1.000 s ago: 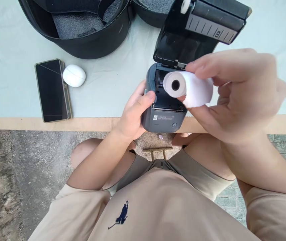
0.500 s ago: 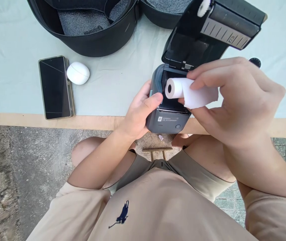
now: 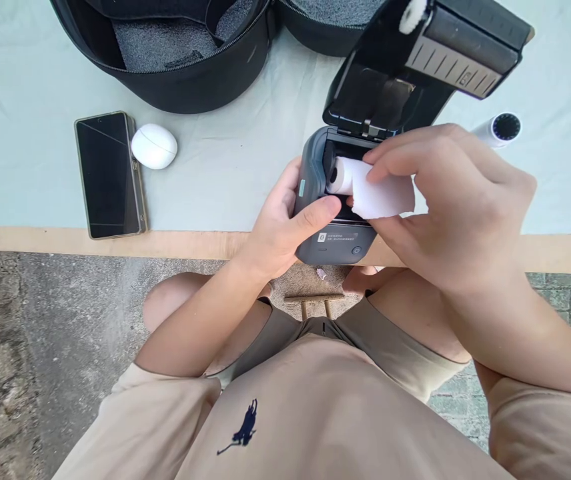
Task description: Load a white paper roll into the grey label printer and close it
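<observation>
A dark grey label printer (image 3: 333, 250) is held at the table's front edge, its black lid (image 3: 380, 93) swung up. My left hand (image 3: 285, 223) grips the printer's left side, thumb over the front of the open bay. Between the fingers and thumb of my right hand (image 3: 455, 200) is a white paper roll (image 3: 344, 175), partly inside the bay, with a loose flap of paper hanging toward the front. The roll's dark core hole faces left. My right fingers hide the roll's right end.
At left on the pale cloth (image 3: 215, 170) lie a phone (image 3: 110, 177) and a white egg-shaped case (image 3: 154, 147). An open black zip case (image 3: 200, 87) stands at the back. Beyond my right hand lies a white cylinder with a dark end (image 3: 505, 128).
My right hand has moved left and slightly down, bringing the paper roll deeper into the printer's bay. My left thumb has slid a little right. The white cylinder shows more now.
</observation>
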The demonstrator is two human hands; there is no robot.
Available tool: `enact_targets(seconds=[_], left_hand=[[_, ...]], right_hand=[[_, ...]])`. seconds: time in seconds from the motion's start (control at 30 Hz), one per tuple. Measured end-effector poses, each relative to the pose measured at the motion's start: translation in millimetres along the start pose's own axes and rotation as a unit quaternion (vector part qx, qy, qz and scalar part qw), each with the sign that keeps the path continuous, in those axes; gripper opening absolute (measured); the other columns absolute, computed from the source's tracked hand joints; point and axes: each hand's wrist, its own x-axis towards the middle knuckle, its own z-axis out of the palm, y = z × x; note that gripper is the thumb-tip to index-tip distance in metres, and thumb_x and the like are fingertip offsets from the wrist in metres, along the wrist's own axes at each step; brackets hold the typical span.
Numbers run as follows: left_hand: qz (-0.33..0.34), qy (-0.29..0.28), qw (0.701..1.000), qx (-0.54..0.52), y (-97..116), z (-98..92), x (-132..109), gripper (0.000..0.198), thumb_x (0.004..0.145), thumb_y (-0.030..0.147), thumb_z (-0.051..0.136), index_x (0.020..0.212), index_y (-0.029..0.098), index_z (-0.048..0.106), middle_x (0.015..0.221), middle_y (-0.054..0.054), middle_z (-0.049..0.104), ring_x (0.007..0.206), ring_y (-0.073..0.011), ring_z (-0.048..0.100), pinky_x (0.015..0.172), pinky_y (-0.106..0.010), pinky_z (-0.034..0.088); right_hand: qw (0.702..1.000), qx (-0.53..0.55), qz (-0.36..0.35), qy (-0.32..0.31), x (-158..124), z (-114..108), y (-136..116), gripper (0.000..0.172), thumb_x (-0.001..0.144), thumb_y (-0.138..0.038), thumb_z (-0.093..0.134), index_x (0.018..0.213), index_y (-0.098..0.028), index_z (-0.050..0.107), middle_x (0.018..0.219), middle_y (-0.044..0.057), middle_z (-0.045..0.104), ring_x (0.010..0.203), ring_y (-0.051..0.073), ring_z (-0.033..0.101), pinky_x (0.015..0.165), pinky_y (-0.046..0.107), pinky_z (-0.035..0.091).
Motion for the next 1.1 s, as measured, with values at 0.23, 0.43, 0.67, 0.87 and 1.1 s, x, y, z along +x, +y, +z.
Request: enact_targets(seconds=[0.23,0.43,0.67,0.87,1.1], left_hand=[[-0.009,0.002,1.000,-0.011,2,-0.5,0,0.036,0.080,0.040,0.062,0.110,0.025,0.049,0.100,-0.002,0.062,0.093,-0.0192,0.065,0.069,-0.028,0.056],[-0.009,-0.001,0.998,-0.061,-2,-3.0,3,0.033,0.079,0.042,0.062,0.105,0.024,0.050,0.097,-0.002,0.063,0.087,-0.0183,0.065,0.068,-0.029,0.055],[0.005,-0.003,0.998,-0.059,-4,-8.3,3,0.032,0.077,0.031,0.065,0.104,0.025,0.049,0.089,0.000,0.063,0.081,-0.0170,0.065,0.063,-0.029,0.053],[0.002,-0.006,0.999,-0.037,2,-5.1,0,0.044,0.072,0.027,0.069,0.108,0.025,0.045,0.104,-0.003,0.065,0.100,-0.0259,0.066,0.069,-0.032,0.056],[-0.005,0.002,0.999,-0.034,0,-7.7,1,0.048,0.069,0.028,0.071,0.110,0.026,0.046,0.108,-0.005,0.065,0.103,-0.0291,0.065,0.062,-0.030,0.055]], right_hand=[[0.998,0.003,-0.056,0.019,0,8,7,0.008,0.080,-0.018,0.057,0.087,-0.022,0.056,0.103,-0.001,0.065,0.094,0.017,0.062,0.075,0.033,0.051],[0.995,0.020,-0.059,0.071,-2,10,6,0.007,0.081,-0.025,0.057,0.087,-0.026,0.060,0.085,-0.005,0.064,0.087,0.017,0.061,0.079,0.039,0.048],[0.985,0.110,-0.130,0.028,-3,13,5,0.010,0.080,-0.030,0.060,0.089,-0.025,0.061,0.091,-0.001,0.064,0.096,0.019,0.060,0.084,0.038,0.053],[0.985,0.162,0.027,0.046,-7,14,11,0.030,0.077,-0.034,0.064,0.105,-0.025,0.058,0.111,0.007,0.050,0.113,0.024,0.050,0.097,0.047,0.048],[0.961,0.265,0.073,-0.013,-10,16,13,0.045,0.072,-0.033,0.068,0.112,-0.027,0.051,0.120,0.009,0.042,0.125,0.025,0.040,0.093,0.042,0.054]])
